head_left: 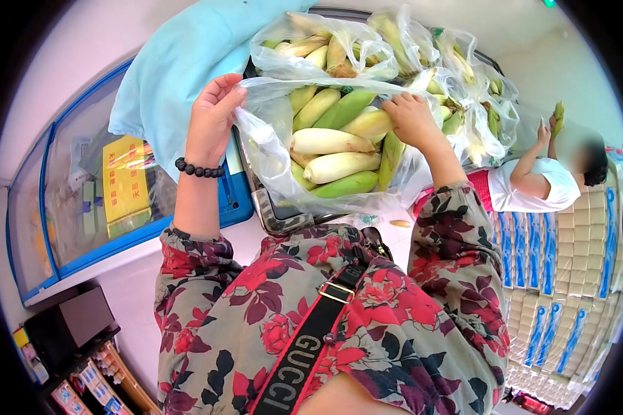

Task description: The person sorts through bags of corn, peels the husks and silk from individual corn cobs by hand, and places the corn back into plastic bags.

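My left hand point(214, 121), with a beaded bracelet at its wrist, pinches the rim of a clear plastic bag point(264, 149) and holds it up at the left. Inside the open bag lie several ears of corn point(332, 141), some in pale husks and some in green. My right hand point(415, 122) reaches over the bag's right side. Its curled fingers close on the end of a pale green ear of corn point(368, 124); part of the grip is hidden.
More bags of corn point(325, 55) stand behind and to the right. A light blue cloth point(180, 76) drapes over a blue-framed glass-topped case point(48, 200) at left. At right, a person in a white shirt point(540, 183) holds an ear of corn beside stacked packs point(578, 249).
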A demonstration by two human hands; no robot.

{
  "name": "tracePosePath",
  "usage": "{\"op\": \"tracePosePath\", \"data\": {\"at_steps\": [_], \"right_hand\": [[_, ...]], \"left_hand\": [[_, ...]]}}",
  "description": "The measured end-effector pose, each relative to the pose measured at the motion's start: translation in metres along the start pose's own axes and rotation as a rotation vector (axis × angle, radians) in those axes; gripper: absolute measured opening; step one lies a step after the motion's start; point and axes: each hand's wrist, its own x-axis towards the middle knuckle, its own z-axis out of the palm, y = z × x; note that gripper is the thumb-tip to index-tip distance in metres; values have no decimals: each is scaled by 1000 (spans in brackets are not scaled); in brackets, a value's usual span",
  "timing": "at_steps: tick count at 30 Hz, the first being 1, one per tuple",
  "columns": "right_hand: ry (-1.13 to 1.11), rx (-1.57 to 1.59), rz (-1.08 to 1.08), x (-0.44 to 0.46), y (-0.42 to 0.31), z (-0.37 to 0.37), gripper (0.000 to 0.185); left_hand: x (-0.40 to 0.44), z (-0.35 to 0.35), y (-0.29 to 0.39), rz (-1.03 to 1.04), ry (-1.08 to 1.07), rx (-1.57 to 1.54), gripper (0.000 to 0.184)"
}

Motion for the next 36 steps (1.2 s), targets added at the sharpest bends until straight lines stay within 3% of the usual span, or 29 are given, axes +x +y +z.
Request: {"op": "tracePosePath", "data": {"at_steps": [2, 9, 13, 15, 17, 19, 21, 23, 24, 27, 29, 30, 31, 33, 34, 35, 36], "right_hand": [[-200, -11, 143, -15, 2, 7, 46], [31, 295, 257, 2, -38, 17, 45], [-59, 258, 136, 17, -70, 37, 58], [-109, 344, 114, 13, -74, 31, 52], [-249, 445, 49, 13, -70, 1, 50], [-228, 690, -8, 12, -55, -36, 42], [-230, 908, -17, 12, -41, -77, 37], [-63, 1006, 16, 21, -19, -78, 30], [-95, 919, 124, 30, -13, -90, 28], [-3, 430, -27, 72, 22, -49, 23], [-212, 177, -11, 104, 32, -13, 26], [-315, 52, -2, 119, 35, 1, 27], [-301, 137, 6, 131, 37, 13, 30], [-280, 313, 25, 156, 42, 33, 35], [-279, 411, 28, 171, 31, 15, 47], [-45, 512, -1, 184, 44, 24, 48], [87, 676, 51, 203, 63, 37, 50]], "left_hand": [[2, 5, 1, 3, -37, -1, 24], [7, 1, -4, -28, -33, 51, 25], [0, -1, -9, -95, 28, 147, 22], [-5, -10, -20, -45, -57, 395, 20], [-7, -25, -24, -172, -204, 528, 22], [-10, -26, -17, -260, -306, 651, 24], [1, -36, -9, -76, -230, 790, 29], [11, -27, 17, 156, -85, 869, 32], [14, -16, 32, 250, -153, 972, 33], [30, 27, 54, 463, -360, 1251, 37], [52, 47, 42, 474, -510, 1396, 40], [64, 63, 35, 383, -550, 1546, 42], [75, 75, 25, 275, -591, 1688, 45], [99, 74, -19, 299, -569, 1936, 50], [97, 72, -13, 47, -668, 2021, 52], [102, 80, -19, -219, -760, 2087, 55], [109, 58, -40, -274, -833, 1901, 50]]}}
